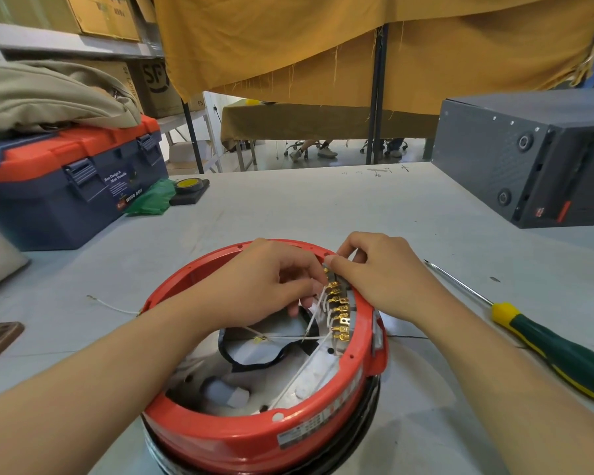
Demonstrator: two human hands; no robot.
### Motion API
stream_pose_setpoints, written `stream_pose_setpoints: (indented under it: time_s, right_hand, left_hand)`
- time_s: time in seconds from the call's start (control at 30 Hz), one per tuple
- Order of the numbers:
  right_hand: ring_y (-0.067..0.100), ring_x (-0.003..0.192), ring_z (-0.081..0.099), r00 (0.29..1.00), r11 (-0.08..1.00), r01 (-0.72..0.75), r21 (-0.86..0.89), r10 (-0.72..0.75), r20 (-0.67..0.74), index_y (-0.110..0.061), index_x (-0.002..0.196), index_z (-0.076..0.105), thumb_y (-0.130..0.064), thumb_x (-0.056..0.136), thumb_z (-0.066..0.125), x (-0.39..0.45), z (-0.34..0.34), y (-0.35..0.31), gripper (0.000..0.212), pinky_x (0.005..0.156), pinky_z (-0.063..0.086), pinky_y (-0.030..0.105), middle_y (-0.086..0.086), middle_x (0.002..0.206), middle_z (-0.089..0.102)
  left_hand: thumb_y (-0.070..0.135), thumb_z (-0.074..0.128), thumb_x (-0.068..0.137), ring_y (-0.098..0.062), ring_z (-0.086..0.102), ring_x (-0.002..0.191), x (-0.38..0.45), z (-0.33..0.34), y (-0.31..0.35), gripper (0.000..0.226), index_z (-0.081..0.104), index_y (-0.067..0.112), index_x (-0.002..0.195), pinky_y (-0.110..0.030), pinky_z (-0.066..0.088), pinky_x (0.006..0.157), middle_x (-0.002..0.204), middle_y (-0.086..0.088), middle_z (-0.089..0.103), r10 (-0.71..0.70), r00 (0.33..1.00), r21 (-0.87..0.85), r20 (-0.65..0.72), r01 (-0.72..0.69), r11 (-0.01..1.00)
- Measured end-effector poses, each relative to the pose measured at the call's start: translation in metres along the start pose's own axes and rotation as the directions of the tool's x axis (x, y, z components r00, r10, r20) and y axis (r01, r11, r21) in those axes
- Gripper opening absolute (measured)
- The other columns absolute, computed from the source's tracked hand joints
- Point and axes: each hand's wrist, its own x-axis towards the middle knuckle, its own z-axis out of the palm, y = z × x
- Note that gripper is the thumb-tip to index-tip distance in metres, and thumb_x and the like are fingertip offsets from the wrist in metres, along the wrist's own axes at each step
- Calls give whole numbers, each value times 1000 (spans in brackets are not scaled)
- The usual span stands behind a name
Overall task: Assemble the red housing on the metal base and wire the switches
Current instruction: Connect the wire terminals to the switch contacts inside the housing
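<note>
Even, fairly bright indoor light falls from above, with a paler daylight glow on the floor beyond the far edge of the surface (pixel 323 207). Shadows are soft and short, pooling under both forearms and inside the red housing (pixel 254 437). A mild sheen shows on its near rim, without harsh glare. The wide-angle lens bends straight lines towards the picture's borders, bulging the toolbox (pixel 66 186) and grey case (pixel 528 159). Focus is sharp at the centre, softer in the background.
</note>
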Motion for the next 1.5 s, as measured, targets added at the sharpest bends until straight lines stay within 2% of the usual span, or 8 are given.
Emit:
stream_pose_setpoints:
  time_s: [0.13,0.43,0.77,1.0,1.17,1.3,1.43,1.5]
  right_hand:
    - [15,78,58,999,998,-31,-63,32,12,-25,102,55,-52,85,53,-1,0,0,32,62,42,29,1,86,61]
    - [24,73,57,998,964,-23,-267,6,-63,-15,73,67,-58,86,48,-6,-5,-7,48,62,47,34,4,71,60]
    - [16,51,38,1000,998,-15,-60,16,27,4,66,58,-42,92,50,-3,-8,-5,53,49,34,16,10,56,47]
    - [20,56,40,1000,996,2,-88,-2,6,5,70,58,-40,94,46,-3,-5,-5,52,50,29,29,13,60,49]
    - [16,62,54,999,997,-21,-76,23,29,-7,77,68,-46,88,53,-2,-5,-4,43,52,38,25,8,71,65]
    - [8,64,50,999,996,-47,-75,47,0,-20,82,66,-47,82,57,-2,-3,-4,28,49,30,24,-5,65,54]
    - [7,82,57,999,995,-24,98,20,50,-25,106,62,-38,87,60,-1,1,-1,23,64,41,16,-8,89,61]
    - [14,94,63,987,946,-87,313,40,154,-23,114,62,-30,90,59,-1,3,-1,25,81,51,26,-3,101,67]
  left_hand:
    - [13,58,91,-8,63,54,-2,1,-1,14,67,21,83,-10,44,58,64,3,66,31,999,57,-14,-30,998]
    - [12,56,91,-8,61,50,-2,4,-3,18,63,25,82,-19,50,58,61,3,64,72,997,96,-35,-69,993]
    - [12,55,92,-11,61,49,-1,4,-3,16,65,22,84,-21,51,59,62,3,64,57,998,75,-36,-54,996]
    - [9,53,92,-8,60,48,1,7,-3,21,63,25,84,-15,47,56,60,6,62,68,997,113,-40,-64,992]
    - [12,57,91,-7,62,51,1,6,-3,15,67,22,87,-13,46,56,61,5,65,102,993,155,-59,-92,984]
    - [13,65,85,-7,60,56,2,3,-2,7,70,18,86,-15,45,57,64,0,67,105,989,143,-105,-89,986]
    - [14,66,84,-5,63,59,3,-8,0,7,70,18,88,-11,44,59,68,2,69,13,994,51,-110,-7,999]
    - [15,66,85,-5,63,61,0,-20,-1,8,71,20,87,-12,46,60,68,3,69,-25,991,-5,-128,25,1000]
